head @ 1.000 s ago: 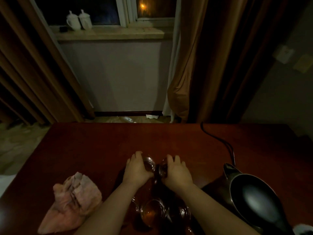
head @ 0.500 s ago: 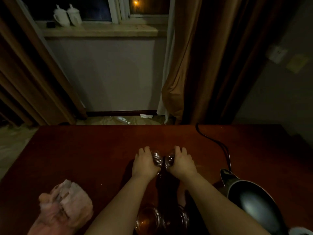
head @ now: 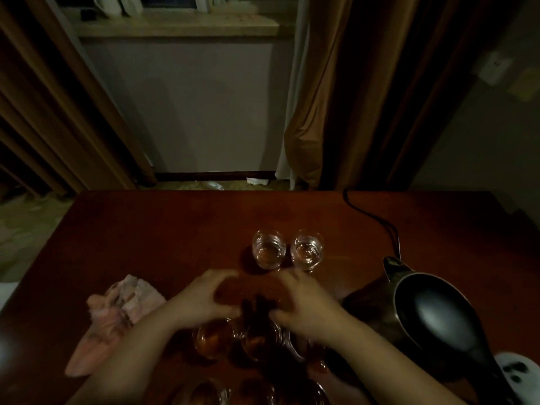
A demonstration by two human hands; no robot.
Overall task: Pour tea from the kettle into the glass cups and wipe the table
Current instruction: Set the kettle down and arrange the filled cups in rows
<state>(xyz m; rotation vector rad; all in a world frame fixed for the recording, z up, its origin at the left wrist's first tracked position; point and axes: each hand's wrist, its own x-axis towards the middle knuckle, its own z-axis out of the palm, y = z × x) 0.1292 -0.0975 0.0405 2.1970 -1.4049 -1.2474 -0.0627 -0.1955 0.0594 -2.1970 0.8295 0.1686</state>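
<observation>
Beyond both hands (head: 204,299) (head: 304,305), now withdrawn, blurred and loosely curled, holding nothing, two released glass cups (head: 268,249) (head: 307,249) stand

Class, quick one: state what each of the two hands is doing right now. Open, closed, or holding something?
Left hand: open, fingers loosely curved, holding nothing, above the tea-filled glass cups.
Right hand: open, holding nothing; blurred, above the same cups.

Two small clear glass cups (head: 268,249) (head: 307,249) stand upright side by side, just apart, on the dark red-brown wooden table (head: 175,229) — both look empty or nearly so. Nearer, two glass cups of amber tea (head: 214,338) (head: 258,342) stand together. The dark metal kettle with a black lid (head: 432,314) stands at the right; a crumpled pink cloth (head: 117,314) lies at the left.
</observation>
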